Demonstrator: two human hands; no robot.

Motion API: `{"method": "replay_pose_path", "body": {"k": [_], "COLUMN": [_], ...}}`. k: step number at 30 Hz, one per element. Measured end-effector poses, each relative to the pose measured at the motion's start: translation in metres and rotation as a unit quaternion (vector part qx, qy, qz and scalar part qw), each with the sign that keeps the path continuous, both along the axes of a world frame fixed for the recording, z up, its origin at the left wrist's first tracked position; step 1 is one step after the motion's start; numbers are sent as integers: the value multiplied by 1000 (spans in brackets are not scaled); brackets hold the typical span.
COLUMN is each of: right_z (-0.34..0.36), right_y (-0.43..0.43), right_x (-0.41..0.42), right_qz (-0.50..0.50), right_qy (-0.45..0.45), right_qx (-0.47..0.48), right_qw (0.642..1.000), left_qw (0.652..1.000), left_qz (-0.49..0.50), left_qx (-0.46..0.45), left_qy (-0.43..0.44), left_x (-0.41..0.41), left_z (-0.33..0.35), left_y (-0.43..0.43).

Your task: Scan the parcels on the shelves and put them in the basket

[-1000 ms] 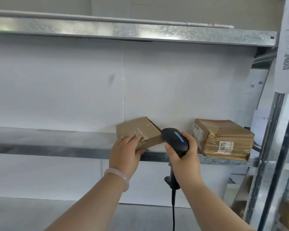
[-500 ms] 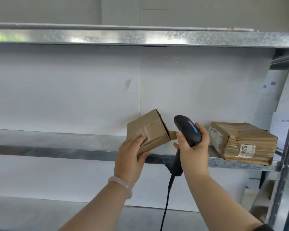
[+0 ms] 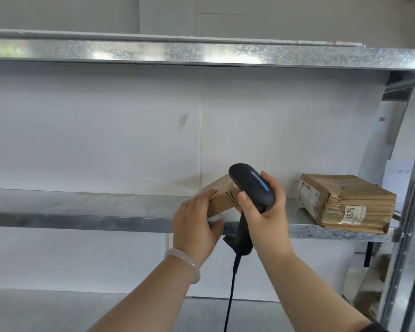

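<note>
A small brown cardboard parcel [image 3: 222,196] sits on the middle metal shelf [image 3: 82,215]. My left hand [image 3: 197,226] grips it from the front, fingers on top and thumb underneath. My right hand [image 3: 265,216] holds a black corded barcode scanner [image 3: 250,183] by its handle, with the scanner head right over the parcel and hiding part of it. A second, larger brown parcel [image 3: 347,202] with a white label reading 4675 lies on the same shelf to the right, untouched. No basket is in view.
An upper metal shelf [image 3: 201,55] runs across the top. A metal upright [image 3: 410,224] stands at the right, with papers and more brown parcels behind it. The scanner's black cable [image 3: 230,295] hangs down between my arms. A lower shelf surface shows at the bottom.
My left hand tilted the small parcel up, then brought it lower and toward the shelf edge. The scanner moved left until its head covers the parcel. The camera view shifted left.
</note>
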State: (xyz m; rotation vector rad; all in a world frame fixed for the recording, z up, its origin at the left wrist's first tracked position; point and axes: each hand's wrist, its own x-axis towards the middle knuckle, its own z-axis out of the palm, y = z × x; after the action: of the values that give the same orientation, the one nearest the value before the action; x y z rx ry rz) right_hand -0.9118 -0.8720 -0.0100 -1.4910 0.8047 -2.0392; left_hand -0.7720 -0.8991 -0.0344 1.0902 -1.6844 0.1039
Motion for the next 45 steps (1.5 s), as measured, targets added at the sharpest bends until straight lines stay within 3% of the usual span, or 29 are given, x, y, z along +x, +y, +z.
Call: {"method": "replay_pose_path", "body": {"k": [5, 8, 12, 14, 18, 19, 21, 29, 33, 35, 45], "right_z": [2, 3, -1, -5, -13, -15, -17, -26, -32, -34, -49], "right_y": [2, 0, -5, -6, -8, -8, -9, -9, -7, -6, 3], "right_x": [-1, -6, -12, -11, -8, -7, -6, -14, -19, -22, -30], "right_qz": [10, -5, -27, -31, -27, -24, -15, -26, -35, -40, -45], "right_qy": [1, -15, -27, -25, -28, -28, -28, 0, 16, 25, 75], "right_qx": [4, 13, 52, 72, 92, 94, 94, 97, 96, 97, 104], "right_qw": [1000, 1000, 998, 997, 995, 995, 995, 995, 995, 994, 991], "left_qw": [1000, 988, 942, 911, 785, 767, 757, 773, 730, 725, 853], "left_qz": [-2, -52, -104, -130, -240, -256, -278, -303, -348, -352, -229], "left_qx": [9, 37, 89, 125, 212, 224, 235, 263, 316, 335, 414], "left_qy": [9, 142, 305, 370, 531, 545, 543, 492, 497, 488, 220], "left_x": [3, 6, 5, 1, -4, -4, -5, 15, 26, 34, 53], "left_z": [15, 22, 28, 25, 16, 14, 9, -8, -12, -14, -25], "left_y": [-2, -4, -3, -3, -1, 0, 0, -6, -7, -9, -13]}}
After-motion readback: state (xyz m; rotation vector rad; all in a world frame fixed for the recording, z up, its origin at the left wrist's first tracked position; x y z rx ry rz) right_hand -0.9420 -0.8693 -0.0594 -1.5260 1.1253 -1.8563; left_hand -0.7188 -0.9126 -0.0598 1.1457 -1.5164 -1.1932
